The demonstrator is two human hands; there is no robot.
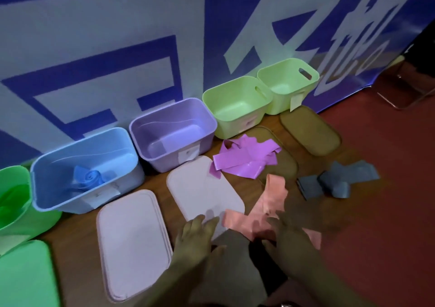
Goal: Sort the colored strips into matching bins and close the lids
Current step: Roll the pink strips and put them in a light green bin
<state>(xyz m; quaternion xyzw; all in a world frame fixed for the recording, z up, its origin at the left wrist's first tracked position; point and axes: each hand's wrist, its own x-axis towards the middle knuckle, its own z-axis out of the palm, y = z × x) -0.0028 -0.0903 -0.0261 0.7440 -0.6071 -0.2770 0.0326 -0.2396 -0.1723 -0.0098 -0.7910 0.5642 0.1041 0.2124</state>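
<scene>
Here the salmon strips (270,203) lie under the blurred right hand (288,233), its grasp unreadable; the left hand (196,235) rests released just left.

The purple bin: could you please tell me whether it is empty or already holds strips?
Empty: the purple bin shows only its bare bottom. The purple strips lie heaped outside it, to its right.

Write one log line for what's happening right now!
left hand open by pink strips | right hand over them, blurred | blue bin holds strips | lids off
</scene>
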